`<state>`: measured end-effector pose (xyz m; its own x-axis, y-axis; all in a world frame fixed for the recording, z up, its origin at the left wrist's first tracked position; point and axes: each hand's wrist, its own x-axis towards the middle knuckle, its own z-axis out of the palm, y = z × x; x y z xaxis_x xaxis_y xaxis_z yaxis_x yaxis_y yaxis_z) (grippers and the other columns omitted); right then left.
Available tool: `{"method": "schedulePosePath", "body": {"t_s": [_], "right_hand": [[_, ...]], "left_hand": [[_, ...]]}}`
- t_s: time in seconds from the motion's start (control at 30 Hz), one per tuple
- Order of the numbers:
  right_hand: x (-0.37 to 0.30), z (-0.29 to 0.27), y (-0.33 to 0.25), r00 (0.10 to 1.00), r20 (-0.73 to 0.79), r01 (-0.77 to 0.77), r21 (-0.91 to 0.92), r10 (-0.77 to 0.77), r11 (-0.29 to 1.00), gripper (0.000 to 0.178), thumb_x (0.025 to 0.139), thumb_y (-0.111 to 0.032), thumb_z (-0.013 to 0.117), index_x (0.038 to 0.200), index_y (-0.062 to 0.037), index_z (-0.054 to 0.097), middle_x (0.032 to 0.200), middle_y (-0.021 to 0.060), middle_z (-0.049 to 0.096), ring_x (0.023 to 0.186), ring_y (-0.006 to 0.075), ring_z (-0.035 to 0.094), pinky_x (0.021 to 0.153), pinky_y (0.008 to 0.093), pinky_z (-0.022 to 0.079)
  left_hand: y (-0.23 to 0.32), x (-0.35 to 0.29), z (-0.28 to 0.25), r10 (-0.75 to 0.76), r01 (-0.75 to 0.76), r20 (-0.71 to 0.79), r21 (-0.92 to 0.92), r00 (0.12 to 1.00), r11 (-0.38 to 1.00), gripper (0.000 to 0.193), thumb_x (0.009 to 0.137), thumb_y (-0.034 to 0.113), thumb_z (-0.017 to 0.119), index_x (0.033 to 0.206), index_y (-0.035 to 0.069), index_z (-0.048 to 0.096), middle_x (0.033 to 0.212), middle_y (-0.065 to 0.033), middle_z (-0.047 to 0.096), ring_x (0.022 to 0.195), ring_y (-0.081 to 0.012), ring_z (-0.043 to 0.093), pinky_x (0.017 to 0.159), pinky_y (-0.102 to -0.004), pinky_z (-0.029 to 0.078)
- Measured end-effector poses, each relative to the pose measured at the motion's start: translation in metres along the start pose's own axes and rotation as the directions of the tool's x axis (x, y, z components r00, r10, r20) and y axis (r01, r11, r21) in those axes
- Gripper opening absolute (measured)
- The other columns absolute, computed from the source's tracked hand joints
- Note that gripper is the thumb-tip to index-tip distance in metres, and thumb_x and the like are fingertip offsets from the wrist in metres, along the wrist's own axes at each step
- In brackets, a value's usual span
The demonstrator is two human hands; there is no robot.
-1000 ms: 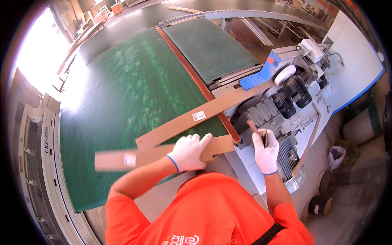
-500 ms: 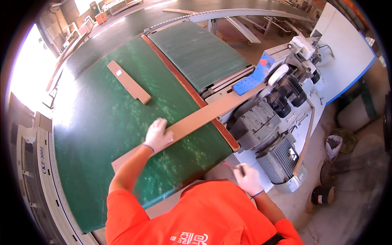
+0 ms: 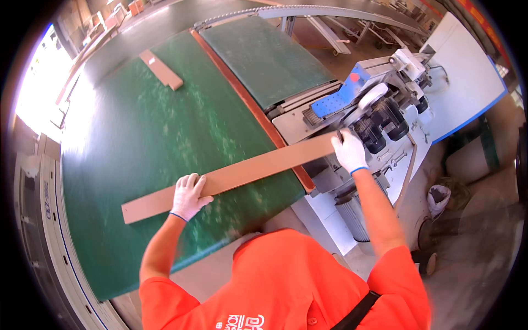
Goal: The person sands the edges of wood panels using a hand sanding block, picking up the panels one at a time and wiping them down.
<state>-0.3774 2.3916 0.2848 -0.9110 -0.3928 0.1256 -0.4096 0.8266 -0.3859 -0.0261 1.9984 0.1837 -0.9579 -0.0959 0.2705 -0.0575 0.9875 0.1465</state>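
A long, flat brown board [image 3: 264, 166] lies slantwise across the green conveyor belt, its right end reaching over the edge of the machine. My left hand [image 3: 188, 197], in a white glove, grips the board near its left end, fingers over the far edge and thumb along the near one. At the other end my gloved right hand [image 3: 349, 151] is closed on a slim tool; its dark tip [image 3: 339, 136] touches or nearly touches the board's end. Most of that tool is hidden in the hand. A shorter brown piece with a notched end [image 3: 159, 69] rests farther off on the belt.
Right of the belt [image 3: 143, 148] stands a machine with a blue perforated guard [image 3: 335, 100], a white wheel [image 3: 374, 96] and dark motors [image 3: 390, 118]. A reddish-brown strip [image 3: 247, 104] borders the belt. Wrenches [image 3: 399, 159] lie on the white machine base. A roller rail [image 3: 308, 10] curves behind.
My right hand has risen from beside my body to the board's right end. The board has come nearer and away from the blue guard; my left hand has shifted left and nearer. The short piece appears farther away.
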Motion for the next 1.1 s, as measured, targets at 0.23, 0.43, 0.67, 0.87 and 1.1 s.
{"method": "schedulePosePath", "body": {"t_s": [0.23,0.43,0.67,0.87,1.1], "right_hand": [[-0.095,0.060,0.095,0.943,0.327,-0.032,-0.092,0.061,0.995,0.054,0.095,-0.049,0.064,0.122,-0.0030,0.072,0.138,0.0241,0.061,0.123,0.0380,0.064,0.103,0.0458,0.051],[-0.056,0.048,0.075,0.977,0.039,-0.210,0.307,0.208,0.928,0.049,0.099,-0.041,0.062,0.116,0.0038,0.071,0.107,0.0293,0.073,0.105,0.0420,0.071,0.092,0.0463,0.053],[-0.054,0.069,0.119,0.901,0.151,-0.426,0.137,0.407,0.894,0.058,0.100,-0.047,0.055,0.112,0.0085,0.070,0.109,0.0347,0.070,0.110,0.0498,0.066,0.097,0.0531,0.051],[-0.137,0.037,0.081,0.730,0.683,-0.055,0.113,-0.037,0.992,0.068,0.087,-0.056,0.074,0.119,0.0030,0.070,0.117,0.0265,0.072,0.110,0.0409,0.070,0.094,0.0451,0.054],[-0.190,0.065,0.075,0.538,0.834,-0.441,0.400,-0.120,0.803,0.030,0.095,-0.025,0.075,0.101,0.0044,0.071,0.086,0.0074,0.072,0.077,0.0132,0.064,0.073,0.0309,0.054]], "left_hand": [[-0.042,-0.067,-0.001,-0.058,0.058,-0.006,0.176,0.998,0.983,0.068,0.097,0.053,0.058,0.143,0.004,0.056,0.152,-0.0252,0.049,0.139,-0.0472,0.046,0.122,-0.0594,0.032],[-0.023,-0.017,-0.009,-0.368,0.359,0.064,0.126,0.927,0.925,0.092,0.065,0.056,0.086,0.137,0.005,0.059,0.127,-0.0156,0.056,0.126,-0.0397,0.049,0.114,-0.0518,0.036],[-0.044,-0.075,-0.006,-0.193,0.192,0.021,0.022,0.981,0.981,0.089,0.054,0.047,0.089,0.127,0.005,0.061,0.125,-0.0163,0.057,0.124,-0.0416,0.051,0.112,-0.0545,0.040],[-0.039,-0.079,0.012,-0.349,0.375,-0.155,0.193,0.924,0.906,0.068,0.090,0.032,0.069,0.147,-0.001,0.052,0.153,-0.0252,0.049,0.147,-0.0477,0.038,0.126,-0.0574,0.026],[0.108,-0.016,0.055,-0.462,0.462,-0.054,-0.019,0.885,0.887,0.091,0.088,0.038,0.072,0.154,-0.012,0.036,0.164,-0.0341,0.030,0.155,-0.0529,0.021,0.130,-0.0551,0.014]]}}
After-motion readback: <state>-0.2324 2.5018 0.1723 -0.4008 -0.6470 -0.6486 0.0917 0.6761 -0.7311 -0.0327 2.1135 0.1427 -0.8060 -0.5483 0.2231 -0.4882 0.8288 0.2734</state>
